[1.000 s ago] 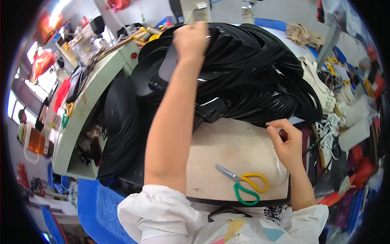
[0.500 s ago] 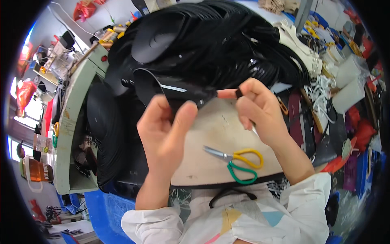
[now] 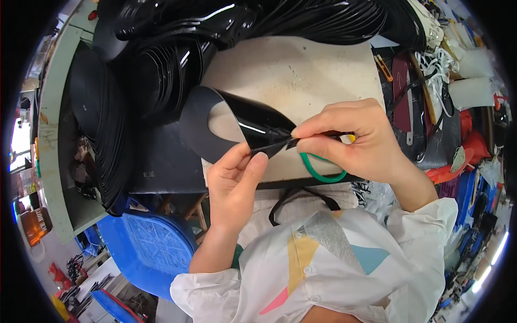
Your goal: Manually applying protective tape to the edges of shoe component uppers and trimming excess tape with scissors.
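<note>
Both hands hold one glossy black curved piece [image 3: 237, 126] with a pale oval cut-out, just above the near edge of the beige work board [image 3: 301, 75]. My left hand [image 3: 234, 180] pinches its lower tip between thumb and fingers. My right hand [image 3: 353, 140] grips the same tip from the right, fingers closed on it. Scissors [image 3: 322, 171] with green and yellow handles lie on the board under my right hand, mostly hidden by it.
A large pile of glossy black pieces [image 3: 226, 21] covers the board's far side and spills down the left [image 3: 102, 124]. White cords and tools [image 3: 431, 70] crowd the right. A blue plastic crate [image 3: 153, 242] stands low at the left.
My left hand came back from the far pile with one black piece. Both hands have moved nearer my body and now pinch the piece's tip together over the scissors.
</note>
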Demonstrator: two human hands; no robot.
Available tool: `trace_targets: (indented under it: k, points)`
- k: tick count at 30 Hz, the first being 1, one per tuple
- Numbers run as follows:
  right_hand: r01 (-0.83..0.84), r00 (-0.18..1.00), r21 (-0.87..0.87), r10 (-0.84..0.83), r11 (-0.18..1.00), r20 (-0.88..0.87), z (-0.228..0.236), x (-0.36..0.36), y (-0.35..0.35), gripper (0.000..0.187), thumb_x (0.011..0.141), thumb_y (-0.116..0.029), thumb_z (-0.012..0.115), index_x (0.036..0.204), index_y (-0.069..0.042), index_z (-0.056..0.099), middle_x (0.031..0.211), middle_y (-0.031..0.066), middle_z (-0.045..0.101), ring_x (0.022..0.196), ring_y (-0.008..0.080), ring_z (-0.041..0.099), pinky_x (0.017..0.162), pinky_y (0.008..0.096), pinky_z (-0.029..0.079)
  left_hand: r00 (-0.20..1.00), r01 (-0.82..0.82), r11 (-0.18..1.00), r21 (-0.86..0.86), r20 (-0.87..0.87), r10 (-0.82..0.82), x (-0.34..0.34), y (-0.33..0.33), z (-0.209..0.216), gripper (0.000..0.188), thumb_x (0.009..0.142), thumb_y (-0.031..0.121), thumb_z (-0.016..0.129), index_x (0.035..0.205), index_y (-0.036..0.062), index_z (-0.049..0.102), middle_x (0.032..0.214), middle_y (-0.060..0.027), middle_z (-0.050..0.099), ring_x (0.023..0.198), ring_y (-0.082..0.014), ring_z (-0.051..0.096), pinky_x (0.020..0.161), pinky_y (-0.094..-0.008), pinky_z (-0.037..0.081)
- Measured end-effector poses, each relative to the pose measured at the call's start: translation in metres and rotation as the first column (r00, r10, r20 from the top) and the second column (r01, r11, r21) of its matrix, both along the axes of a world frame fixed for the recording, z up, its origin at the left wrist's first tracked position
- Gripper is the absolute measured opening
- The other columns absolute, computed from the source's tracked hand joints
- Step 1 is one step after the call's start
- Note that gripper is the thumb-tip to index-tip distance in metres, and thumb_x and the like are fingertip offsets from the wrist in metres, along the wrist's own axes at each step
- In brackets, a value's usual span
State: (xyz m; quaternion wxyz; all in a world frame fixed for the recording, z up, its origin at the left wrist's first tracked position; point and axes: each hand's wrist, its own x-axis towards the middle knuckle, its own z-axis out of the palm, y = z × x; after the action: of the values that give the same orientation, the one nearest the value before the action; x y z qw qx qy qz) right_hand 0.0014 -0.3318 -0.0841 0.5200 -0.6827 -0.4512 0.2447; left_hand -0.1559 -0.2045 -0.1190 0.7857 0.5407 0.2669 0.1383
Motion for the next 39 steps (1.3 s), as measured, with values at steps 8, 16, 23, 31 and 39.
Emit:
trace_targets:
  k: [8,16,23,31,39]
  points:
    - [-0.01,1.0,-0.041,0.009,0.999,-0.027,-0.018,-0.015,0.009,0.012,0.075,-0.006,0.07,0.086,0.0,0.068,0.075,0.0104,0.067,0.064,0.0157,0.064,0.056,0.0241,0.049,0.998,0.057,0.998,-0.017,0.003,-0.057,0.001,-0.002,0.0,0.018,0.086,0.003,0.058,0.1,-0.0068,0.061,0.071,0.0053,0.05,0.063,-0.0009,0.035,0.054,-0.0174,0.026]
    - [0.005,0.983,-0.177,-0.038,0.984,-0.182,-0.015,-0.014,0.009,0.01,0.075,-0.006,0.069,0.076,0.001,0.063,0.065,0.0066,0.063,0.059,0.0087,0.058,0.055,0.0217,0.047,0.981,0.193,0.976,0.098,-0.019,-0.192,0.004,0.005,-0.002,0.015,0.088,0.0,0.053,0.075,0.0,0.047,0.065,0.0066,0.036,0.062,-0.0017,0.028,0.05,-0.0183,0.025]
    - [0.025,0.965,-0.205,-0.077,0.978,-0.25,-0.018,-0.015,0.014,0.009,0.074,-0.007,0.067,0.074,0.001,0.062,0.062,0.0069,0.061,0.058,0.0099,0.058,0.054,0.023,0.046,0.98,0.201,0.957,0.21,-0.048,-0.195,0.003,0.007,-0.012,0.012,0.086,0.004,0.058,0.092,-0.0061,0.056,0.065,0.0062,0.041,0.061,-0.0017,0.031,0.05,-0.0187,0.023]
    - [-0.075,0.995,-0.27,0.053,0.96,-0.088,-0.022,-0.013,0.013,0.019,0.076,-0.008,0.07,0.093,-0.002,0.066,0.07,0.0045,0.064,0.061,0.008,0.057,0.056,0.0217,0.046,0.997,-0.038,0.882,0.47,-0.038,0.063,0.003,-0.001,-0.028,0.02,0.091,0.01,0.056,0.076,-0.0027,0.057,0.064,0.008,0.041,0.06,-0.0007,0.029,0.049,-0.0179,0.021]
    - [0.132,0.788,-0.259,0.057,0.957,0.613,-0.004,-0.035,-0.003,0.048,0.064,-0.016,0.076,0.109,-0.006,0.061,0.092,0.0078,0.065,0.068,0.0207,0.063,0.058,0.0302,0.051,0.984,-0.174,0.79,0.588,0.075,0.161,0.014,-0.012,-0.027,0.027,0.09,0.007,0.057,0.065,0.0018,0.047,0.061,0.0084,0.037,0.058,-0.0013,0.027,0.047,-0.0196,0.018]
